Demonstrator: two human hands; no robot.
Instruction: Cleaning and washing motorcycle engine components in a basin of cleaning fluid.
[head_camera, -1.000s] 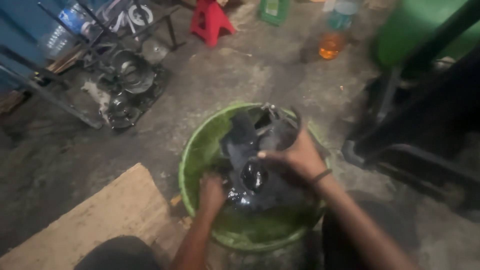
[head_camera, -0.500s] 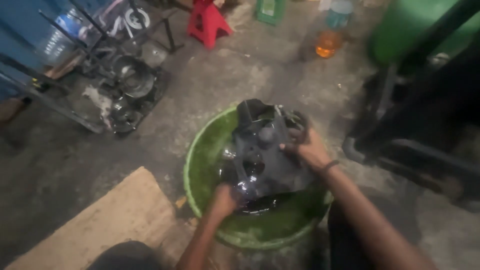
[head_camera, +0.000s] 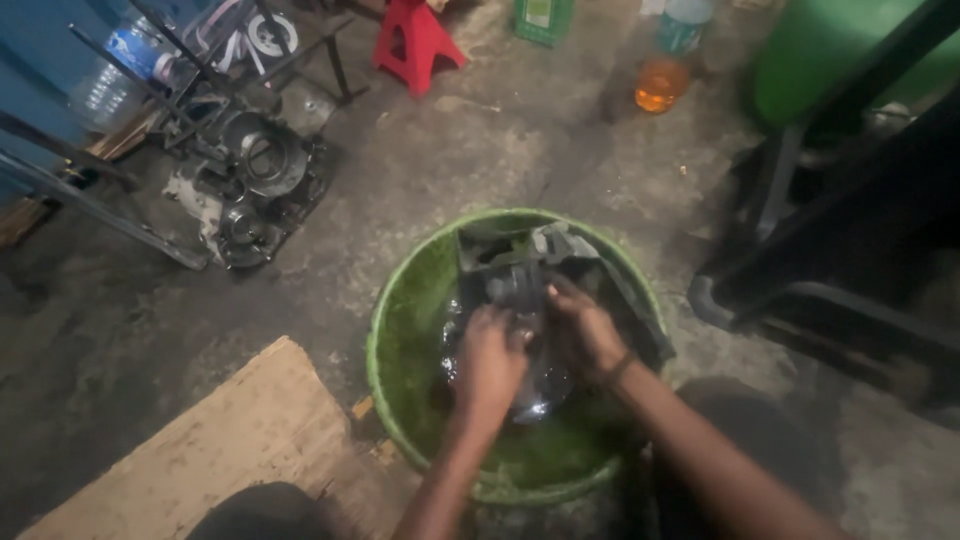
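Note:
A green plastic basin (head_camera: 400, 340) stands on the concrete floor with dark liquid in it. Inside lies a wet grey metal engine casing (head_camera: 520, 265), tilted against the basin's far side. My left hand (head_camera: 488, 360) grips the casing's lower middle. My right hand (head_camera: 585, 330) holds it just to the right, fingers curled over its edge. A dark band sits on my right wrist.
Another engine casing (head_camera: 255, 185) lies on the floor at the upper left among metal bars. A wooden board (head_camera: 230, 440) is at the lower left. A red stand (head_camera: 415, 40), a bottle of orange liquid (head_camera: 662, 82), a green container (head_camera: 850, 50) and a dark frame (head_camera: 800, 290) are around.
The casing has been lowered from an upright lift down into the basin. Both hands moved closer together on its near side.

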